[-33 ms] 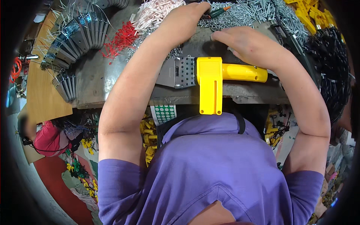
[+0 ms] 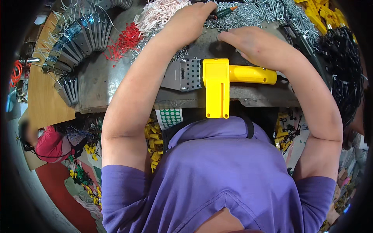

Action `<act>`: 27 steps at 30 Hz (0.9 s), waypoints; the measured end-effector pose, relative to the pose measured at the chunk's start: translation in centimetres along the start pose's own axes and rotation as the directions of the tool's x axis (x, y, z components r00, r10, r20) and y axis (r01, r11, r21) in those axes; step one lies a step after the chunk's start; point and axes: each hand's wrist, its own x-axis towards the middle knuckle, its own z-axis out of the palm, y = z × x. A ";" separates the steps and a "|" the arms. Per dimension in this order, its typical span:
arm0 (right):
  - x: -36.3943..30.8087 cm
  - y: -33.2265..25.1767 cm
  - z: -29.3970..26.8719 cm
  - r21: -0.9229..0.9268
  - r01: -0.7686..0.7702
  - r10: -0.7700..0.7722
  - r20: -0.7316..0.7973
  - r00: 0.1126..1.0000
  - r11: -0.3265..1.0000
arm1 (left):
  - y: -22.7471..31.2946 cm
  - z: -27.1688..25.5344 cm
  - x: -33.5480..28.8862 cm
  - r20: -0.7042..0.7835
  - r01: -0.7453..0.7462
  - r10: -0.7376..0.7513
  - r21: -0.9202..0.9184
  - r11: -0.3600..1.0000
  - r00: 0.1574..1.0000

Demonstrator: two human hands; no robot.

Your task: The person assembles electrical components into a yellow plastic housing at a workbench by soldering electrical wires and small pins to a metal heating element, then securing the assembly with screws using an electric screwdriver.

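Observation:
A yellow tool with a perforated metal plate [image 2: 192, 73], a yellow barrel handle [image 2: 252, 75] and a yellow slotted bracket [image 2: 217, 89] lies at the bench's front edge. My left hand [image 2: 190, 21] reaches over the metal screws [image 2: 264, 11], its fingers bent close together; what they pinch, if anything, is hidden. Beside its fingertips lies a small dark green tool with an orange tip [image 2: 225, 13]. Beyond the yellow handle, my right hand [image 2: 256, 44] hovers with curled fingers, mostly hidden beneath its back. Neither hand touches the yellow tool.
White sleeve-like pieces [image 2: 159, 13], red pieces [image 2: 126, 40] and small nuts [image 2: 143, 44] lie at left. Grey metal plates with wires [image 2: 83, 37] stand in a curved row. Black cables [image 2: 340, 66] and yellow parts [image 2: 324, 15] are at right. Another person in pink [image 2: 52, 143] is at far left.

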 end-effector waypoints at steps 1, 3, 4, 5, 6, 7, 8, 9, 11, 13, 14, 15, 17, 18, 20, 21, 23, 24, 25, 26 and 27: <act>0.1 0.0 0.0 -0.001 -0.006 0.006 -0.002 1.000 1.000 | -0.3 0.2 -0.1 0.002 -0.006 0.006 -0.001 1.000 1.000; 0.0 0.0 0.0 -0.052 -0.037 0.040 0.048 0.998 0.998 | -1.0 0.4 -0.3 -0.026 -0.048 0.048 0.007 0.999 0.998; -0.3 0.4 0.1 -0.053 -0.047 0.050 0.047 0.998 0.997 | -0.9 0.1 -0.3 -0.025 -0.057 0.057 0.002 0.998 0.998; -0.9 0.9 0.1 -0.010 -0.057 0.057 -0.041 0.998 0.998 | -0.8 -0.1 -0.4 -0.006 -0.028 0.028 0.004 1.000 1.000; -1.6 1.2 0.1 0.033 -0.064 0.068 -0.128 0.989 0.997 | -0.6 -0.2 -0.2 0.013 0.000 0.000 0.006 1.000 1.000; -1.8 0.9 -0.7 0.034 -0.060 0.064 -0.124 0.990 0.998 | -0.6 -0.5 -0.3 0.011 0.006 -0.006 0.005 1.000 1.000; -2.1 0.2 -2.2 0.167 -0.175 0.194 -0.102 0.976 0.970 | -0.6 -0.9 -0.3 0.061 0.066 -0.068 0.032 0.997 0.996; -2.6 -0.6 -3.0 0.292 -0.287 0.318 -0.061 0.946 0.912 | -0.7 -1.2 -0.3 0.110 0.124 -0.130 0.061 0.990 0.985; -5.1 -2.9 -2.9 0.522 -0.247 0.393 -0.188 0.900 0.817 | -0.2 -1.7 -0.2 0.140 0.125 -0.132 0.057 0.990 0.981; -7.1 -4.9 -2.0 0.542 -0.243 0.425 -0.240 0.873 0.805 | 0.2 -2.0 0.5 0.172 0.115 -0.122 0.052 0.992 0.978; -7.5 -5.7 -1.7 0.447 -0.252 0.399 -0.272 0.876 0.858 | 0.2 -2.1 0.8 0.242 0.147 -0.166 0.094 0.985 0.956; -7.8 -6.2 -1.3 0.347 -0.257 0.367 -0.302 0.880 0.902 | 0.2 -2.2 1.0 0.309 0.176 -0.212 0.141 0.974 0.927; -8.1 -6.5 -0.3 0.258 -0.233 0.322 -0.387 0.864 0.938 | 0.6 -2.7 0.9 0.256 0.184 -0.207 0.113 0.977 0.944; -8.2 -6.5 0.0 0.215 -0.227 0.299 -0.416 0.859 0.950 | 0.8 -3.0 0.7 0.197 0.195 -0.208 0.086 0.977 0.958; -8.4 -6.7 0.5 0.156 -0.219 0.267 -0.470 0.841 0.963 | 2.1 -3.5 -0.5 0.152 0.145 -0.120 -0.168 0.975 0.981; -8.5 -6.7 0.8 0.156 -0.221 0.270 -0.476 0.837 0.963 | 2.9 -3.8 -1.2 0.089 0.084 -0.052 -0.413 0.907 0.995; -9.1 -6.5 0.9 0.141 -0.191 0.237 -0.503 0.831 0.971 | 5.0 -5.0 -2.4 0.246 0.162 -0.034 -0.521 0.838 0.969; -9.3 -6.3 1.5 0.146 -0.180 0.230 -0.529 0.817 0.973 | 5.8 -5.3 -2.8 0.293 0.167 -0.009 -0.521 0.837 0.956; -9.3 -6.0 1.9 0.143 -0.162 0.215 -0.554 0.805 0.976 | 6.4 -5.4 -3.3 0.339 0.196 -0.027 -0.474 0.858 0.940; -9.2 -6.1 1.9 0.205 -0.181 0.267 -0.556 0.787 0.962 | 6.7 -5.5 -3.6 0.320 0.196 -0.053 -0.431 0.881 0.946; -9.4 -5.8 1.9 0.298 -0.199 0.333 -0.518 0.788 0.934 | 6.9 -5.5 -3.7 0.299 0.196 -0.078 -0.388 0.901 0.951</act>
